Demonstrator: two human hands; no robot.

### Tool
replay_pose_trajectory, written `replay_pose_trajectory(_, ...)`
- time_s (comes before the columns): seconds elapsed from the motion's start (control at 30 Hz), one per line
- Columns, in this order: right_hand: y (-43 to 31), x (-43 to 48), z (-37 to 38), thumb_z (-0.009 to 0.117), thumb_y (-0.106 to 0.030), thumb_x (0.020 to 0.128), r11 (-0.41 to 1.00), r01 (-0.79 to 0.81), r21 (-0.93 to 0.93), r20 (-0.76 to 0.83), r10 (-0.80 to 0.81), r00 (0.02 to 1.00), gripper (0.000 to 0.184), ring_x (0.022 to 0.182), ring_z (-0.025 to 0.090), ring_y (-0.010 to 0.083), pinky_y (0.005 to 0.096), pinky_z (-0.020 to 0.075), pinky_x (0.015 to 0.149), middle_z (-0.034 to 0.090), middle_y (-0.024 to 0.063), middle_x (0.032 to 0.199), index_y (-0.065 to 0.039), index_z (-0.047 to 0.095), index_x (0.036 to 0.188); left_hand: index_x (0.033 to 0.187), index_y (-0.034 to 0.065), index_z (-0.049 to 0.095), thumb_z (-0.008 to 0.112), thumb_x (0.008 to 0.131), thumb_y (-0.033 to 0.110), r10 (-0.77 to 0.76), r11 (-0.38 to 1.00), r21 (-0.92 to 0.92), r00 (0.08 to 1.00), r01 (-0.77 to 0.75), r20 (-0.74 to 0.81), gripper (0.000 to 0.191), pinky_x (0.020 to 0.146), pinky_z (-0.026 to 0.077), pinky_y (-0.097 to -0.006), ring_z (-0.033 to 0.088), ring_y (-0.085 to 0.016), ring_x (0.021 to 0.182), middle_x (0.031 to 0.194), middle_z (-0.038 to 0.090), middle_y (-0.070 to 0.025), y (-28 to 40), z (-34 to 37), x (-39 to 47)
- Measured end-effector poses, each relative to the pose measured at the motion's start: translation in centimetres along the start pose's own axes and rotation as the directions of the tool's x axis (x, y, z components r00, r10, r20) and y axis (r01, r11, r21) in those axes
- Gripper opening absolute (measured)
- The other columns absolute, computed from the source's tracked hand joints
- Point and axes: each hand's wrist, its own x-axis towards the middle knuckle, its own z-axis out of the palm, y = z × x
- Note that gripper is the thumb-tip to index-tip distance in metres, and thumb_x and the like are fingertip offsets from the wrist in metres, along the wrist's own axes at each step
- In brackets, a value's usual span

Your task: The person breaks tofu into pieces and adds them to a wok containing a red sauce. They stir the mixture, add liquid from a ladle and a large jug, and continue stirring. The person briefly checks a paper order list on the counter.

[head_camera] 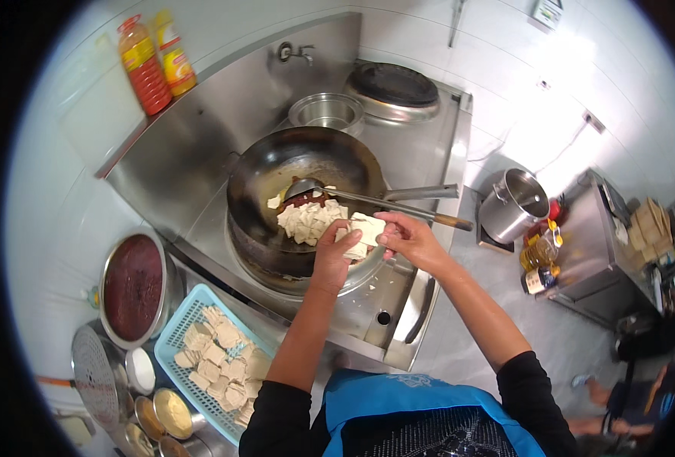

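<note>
Both hands meet above the near right rim of a large dark wok on the steel range. My left hand grips a small stack of pale tofu sheets. At the stack's right side, the fingers of my right hand pinch its edge. Torn pale pieces lie heaped in the wok, partly over dark red sauce. A steel ladle rests in the wok, its wooden-ended handle reaching out to the right past my right hand.
Left of the range, a blue plastic basket holds more tofu sheets. Beside it stand a pot of dark red sauce, a perforated skimmer and seasoning tubs. A stockpot is at right. Another person's legs show lower right.
</note>
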Motion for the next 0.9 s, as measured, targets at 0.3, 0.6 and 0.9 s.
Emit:
replay_pose_trajectory(0.3, -1.1, 4.1, 1.8, 0.062, -0.008, 0.087, 0.957, -0.011, -0.289, 0.165, 0.061, 0.984, 0.023, 0.064, 0.057, 0.0076, 0.0227, 0.0467, 0.057, 0.06, 0.002, 0.076, 0.003, 0.056, 0.107, 0.105, 0.0023, 0.06, 0.068, 0.081, 0.014, 0.191, 0.821, 0.522, 0.972, -0.234, 0.135, 0.028, 0.062, 0.046, -0.0211, 0.057, -0.009, 0.077, 0.097, 0.061, -0.0047, 4.3, -2.3, 0.2)
replay_pose_trajectory(0.6, -2.2, 6.0, 2.8, 0.062, -0.008, 0.087, 0.978, 0.062, -0.197, 0.003, -0.063, 0.998, 0.043, 0.066, 0.057, 0.0091, 0.0253, 0.0507, 0.063, 0.059, 0.0058, 0.087, -0.002, 0.048, 0.128, 0.088, 0.0005, 0.06, 0.071, 0.076, 0.015, 0.241, 0.616, 0.75, 0.964, -0.24, 0.111, 0.022, 0.066, 0.044, -0.0233, 0.052, -0.007, 0.073, 0.077, 0.06, -0.0006, 5.2, -2.9, 1.4)
replay_pose_trajectory(0.9, 4.1, -5.7, -12.2, 0.056, -0.024, 0.089, 0.524, -0.374, -0.765, 0.207, 0.751, 0.627, 0.044, 0.061, 0.062, 0.0164, 0.0282, 0.0495, 0.052, 0.065, 0.0114, 0.085, -0.001, 0.05, 0.126, 0.085, 0.003, 0.063, 0.074, 0.075, 0.008, 0.246, 0.793, 0.597, 0.961, -0.125, -0.126, 0.016, 0.064, 0.042, -0.0189, 0.05, -0.004, 0.072, 0.079, 0.057, 0.0059, 6.6, -4.9, 0.5)
